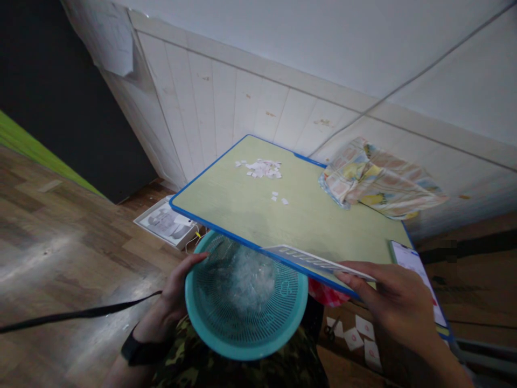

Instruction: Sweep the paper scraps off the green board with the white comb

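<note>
My left hand [180, 285] grips the left rim of a round teal plastic basket [247, 350], thumb over the edge and the other fingers hidden. The basket sits on my lap, just below the near table edge, and holds a heap of clear plastic bits [251, 283]. My right hand [393, 296] pinches one end of a flat, thin grey-and-white strip with a row of slot-like marks [305, 258]. It slants along the blue near edge of the pale green table [226, 199]. Small white paper pieces [264, 168] lie piled toward the far side, with a few [285, 201] nearer.
A patterned cloth [375, 175] lies crumpled at the table's far right. A phone [410, 264] rests near the right edge. Below are scissors [331, 330] and several white cards [354, 339]. A white box [167, 222] stands on the floor at left, near a wall.
</note>
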The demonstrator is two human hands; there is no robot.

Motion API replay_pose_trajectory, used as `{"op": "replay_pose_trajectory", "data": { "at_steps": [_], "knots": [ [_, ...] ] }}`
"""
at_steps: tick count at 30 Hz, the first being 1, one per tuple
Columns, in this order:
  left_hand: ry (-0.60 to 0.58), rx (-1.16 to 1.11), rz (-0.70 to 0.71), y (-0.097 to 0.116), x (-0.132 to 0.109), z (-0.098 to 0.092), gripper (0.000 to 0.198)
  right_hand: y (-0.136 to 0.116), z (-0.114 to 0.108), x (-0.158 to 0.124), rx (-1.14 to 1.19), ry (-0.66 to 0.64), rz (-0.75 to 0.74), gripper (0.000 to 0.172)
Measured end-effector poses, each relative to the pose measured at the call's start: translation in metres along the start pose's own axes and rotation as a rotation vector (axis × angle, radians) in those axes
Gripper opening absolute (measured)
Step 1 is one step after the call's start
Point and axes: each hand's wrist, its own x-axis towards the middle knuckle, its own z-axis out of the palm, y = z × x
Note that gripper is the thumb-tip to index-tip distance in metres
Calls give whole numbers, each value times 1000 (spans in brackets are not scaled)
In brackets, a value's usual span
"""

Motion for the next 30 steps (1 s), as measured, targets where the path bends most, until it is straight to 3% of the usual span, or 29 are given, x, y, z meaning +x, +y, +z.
{"op": "replay_pose_trajectory", "data": {
  "at_steps": [3, 6, 11, 19, 23, 30],
  "knots": [
    [-13, 15, -3, -1, 2, -2, 22, -1, -1, 2, 32, -1, 1, 15],
    [-2, 25, 7, 0, 2, -1, 27, 1, 4, 8, -36, 79, 67, 14],
    [23, 24, 6, 3, 1, 0, 29, 5, 33, 36, -73, 221, 162, 15],
    [-13, 16, 56, 4, 3, -4, 25, 11, 78, 88, 88, 130, 81, 21],
    [-17, 32, 63, 4, 3, -7, 24, 10, 75, 86, 62, 98, 46, 21],
    [-21, -18, 15, 5, 4, -6, 27, 9, 51, 54, -18, 99, -60, 18]
  ]
}}
